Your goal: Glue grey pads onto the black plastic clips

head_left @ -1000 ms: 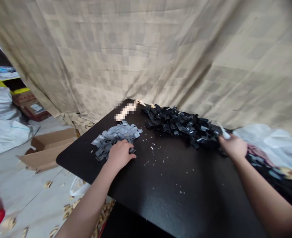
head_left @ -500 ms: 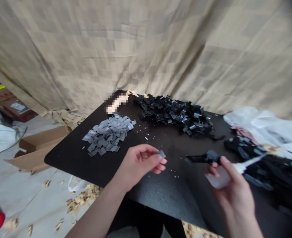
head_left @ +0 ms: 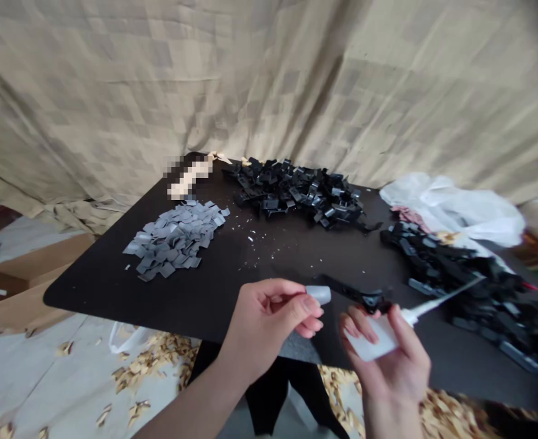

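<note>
My left hand [head_left: 269,326] is closed in a pinch on a small thin grey square pad [head_left: 320,294], which sticks out past the fingertips. Close by on the right, my right hand [head_left: 394,366] grips two things at once. One is a white squeeze bottle [head_left: 376,342] lying across the palm, its long thin nozzle pointing up and right. The other is a glossy black plastic part [head_left: 353,294], held by the thumb and fingers, its long end reaching toward the left hand. A small gap separates pad and part. The fingers partly cover the bottle.
On the dark table [head_left: 99,299] lie a heap of grey square pads [head_left: 177,235], a back pile of black parts [head_left: 300,189] and more black parts [head_left: 460,274] at right. A white plastic bag [head_left: 456,201] sits behind those. A cardboard box [head_left: 35,274] stands on the floor.
The view has shifted, and the table things now sit further left. My right hand has come closer to my left, and the pad has turned flatter toward the black part. Both holds are kept.
</note>
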`<state>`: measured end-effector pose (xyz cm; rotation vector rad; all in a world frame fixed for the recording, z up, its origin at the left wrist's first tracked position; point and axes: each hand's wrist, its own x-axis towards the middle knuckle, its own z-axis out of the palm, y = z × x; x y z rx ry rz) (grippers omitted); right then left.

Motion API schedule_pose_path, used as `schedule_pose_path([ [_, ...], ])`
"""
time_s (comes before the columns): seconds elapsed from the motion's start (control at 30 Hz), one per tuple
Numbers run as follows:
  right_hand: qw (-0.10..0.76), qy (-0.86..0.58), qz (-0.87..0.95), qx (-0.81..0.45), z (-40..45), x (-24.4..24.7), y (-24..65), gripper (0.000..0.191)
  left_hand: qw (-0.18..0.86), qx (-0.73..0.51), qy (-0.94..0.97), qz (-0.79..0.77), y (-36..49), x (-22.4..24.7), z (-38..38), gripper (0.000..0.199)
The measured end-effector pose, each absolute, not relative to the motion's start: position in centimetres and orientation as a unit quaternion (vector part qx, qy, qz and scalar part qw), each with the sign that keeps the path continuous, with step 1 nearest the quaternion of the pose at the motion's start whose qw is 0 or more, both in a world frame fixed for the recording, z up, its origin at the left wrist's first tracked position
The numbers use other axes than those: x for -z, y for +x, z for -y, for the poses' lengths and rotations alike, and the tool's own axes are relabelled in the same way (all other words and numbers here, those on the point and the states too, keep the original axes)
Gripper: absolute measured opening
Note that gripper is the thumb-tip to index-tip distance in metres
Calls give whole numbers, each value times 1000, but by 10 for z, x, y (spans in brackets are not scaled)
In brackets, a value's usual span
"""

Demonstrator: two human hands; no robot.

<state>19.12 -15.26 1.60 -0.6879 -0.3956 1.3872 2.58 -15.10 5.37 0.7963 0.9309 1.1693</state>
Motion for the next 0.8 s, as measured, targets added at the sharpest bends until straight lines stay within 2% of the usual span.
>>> schedule_pose_path([
  [0.23, 684, -307, 283, -598, 160, -5, 195, 8, 633, -506, 377, -448, 28, -55, 157, 11],
  [0.37, 659, -363, 404, -520, 165, 4, 197, 12, 625, -510, 364, -465, 28, -45, 154, 15],
  [0.43, 618, -425, 493, -441, 165, 9, 198, 10, 653, -499, 340, -456, 30, -37, 149, 18],
  [0.53, 523, -452, 650, -315, 162, 18, 199, 25, 711, -474, 301, -424, 34, -27, 144, 19],
  [0.6, 493, -435, 702, -273, 161, 23, 200, 33, 725, -478, 284, -408, 37, -21, 141, 16],
  [0.7, 508, -462, 664, -296, 160, 28, 198, 27, 734, -500, 251, -385, 39, -11, 139, 16],
  [0.8, 597, -471, 473, -445, 159, 27, 194, 12, 740, -514, 203, -384, 39, 0, 137, 17],
])
